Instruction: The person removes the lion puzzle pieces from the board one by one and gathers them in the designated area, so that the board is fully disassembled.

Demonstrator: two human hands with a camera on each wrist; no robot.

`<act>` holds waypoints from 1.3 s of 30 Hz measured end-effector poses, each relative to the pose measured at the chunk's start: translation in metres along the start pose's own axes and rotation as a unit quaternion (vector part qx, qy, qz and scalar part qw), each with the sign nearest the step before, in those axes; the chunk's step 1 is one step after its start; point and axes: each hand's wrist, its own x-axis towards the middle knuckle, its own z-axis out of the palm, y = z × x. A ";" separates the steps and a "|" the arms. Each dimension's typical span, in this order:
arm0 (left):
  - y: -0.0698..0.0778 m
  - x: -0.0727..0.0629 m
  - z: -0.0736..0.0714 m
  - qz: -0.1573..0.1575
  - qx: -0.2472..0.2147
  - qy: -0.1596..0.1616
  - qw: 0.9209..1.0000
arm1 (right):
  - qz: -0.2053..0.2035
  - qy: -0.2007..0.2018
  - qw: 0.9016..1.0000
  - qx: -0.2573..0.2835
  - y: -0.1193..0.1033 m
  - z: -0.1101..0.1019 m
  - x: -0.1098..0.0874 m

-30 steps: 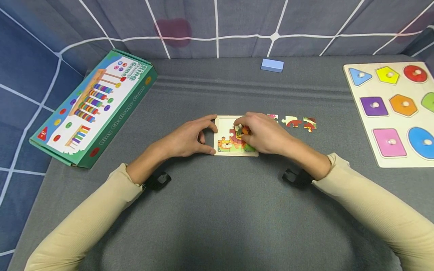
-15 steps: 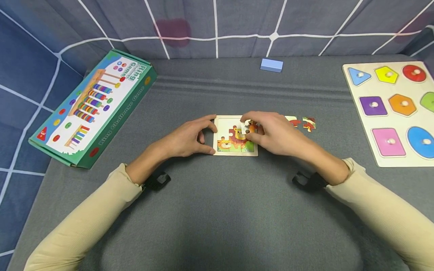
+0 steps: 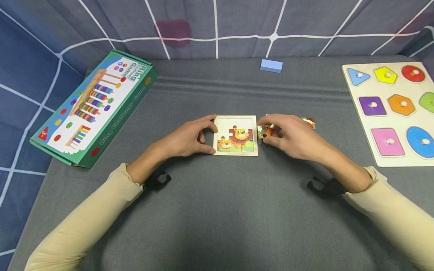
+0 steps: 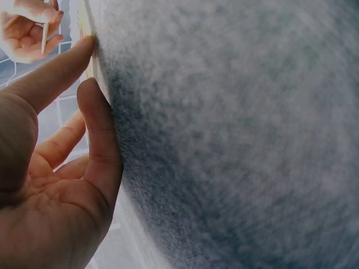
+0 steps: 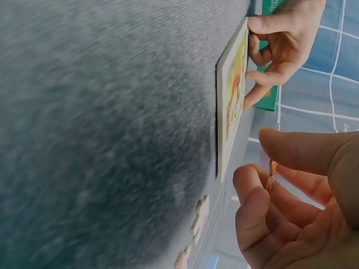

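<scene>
Two digits of the left hand (image 3: 184, 139), thumb and forefinger, stand well spread against the left edge of a wooden tray (image 3: 223, 125); they touch it without closing round it. The tray lies nearly square on the surface (image 3: 203, 210), fitted pieces below, its top strip bare. Just beyond the right rim, and apart from it, the right hand (image 3: 293, 134) pinches a puzzle piece (image 3: 262, 132) nearly closed, thumb against fingers. From that piece, the bare strip lies leftward and slightly farther off. Rightmost, a loose piece (image 3: 310, 122) peeks past the knuckles.
</scene>
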 end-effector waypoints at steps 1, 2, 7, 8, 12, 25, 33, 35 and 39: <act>0.000 0.000 0.000 0.000 0.001 0.000 1.000 | 0.001 0.002 1.000 -0.006 0.001 0.000 -0.001; 0.000 0.000 0.000 0.000 0.002 0.000 1.000 | 0.001 0.004 1.000 -0.012 0.003 -0.001 -0.002; 0.000 0.000 0.000 0.002 0.001 0.000 1.000 | 0.002 0.016 1.000 -0.024 0.009 -0.002 -0.010; 0.000 0.000 0.000 0.003 0.000 -0.001 1.000 | 0.005 0.019 1.000 -0.025 0.010 -0.002 -0.012; 0.000 0.000 0.001 0.004 -0.006 -0.002 1.000 | 0.017 0.025 0.999 -0.037 0.014 -0.001 -0.015; 0.000 -0.001 0.000 0.002 -0.005 0.001 1.000 | 0.026 -0.017 0.997 -0.069 0.019 0.002 -0.013; 0.000 -0.001 0.001 -0.006 -0.008 0.001 1.000 | 0.032 -0.032 0.996 -0.071 0.021 0.001 -0.011; 0.000 -0.001 0.001 -0.006 -0.008 0.002 1.000 | 0.034 -0.035 0.997 -0.068 0.021 0.000 -0.011; 0.000 0.000 0.001 -0.006 -0.008 0.003 1.000 | 0.028 -0.030 0.997 -0.059 0.021 0.000 -0.012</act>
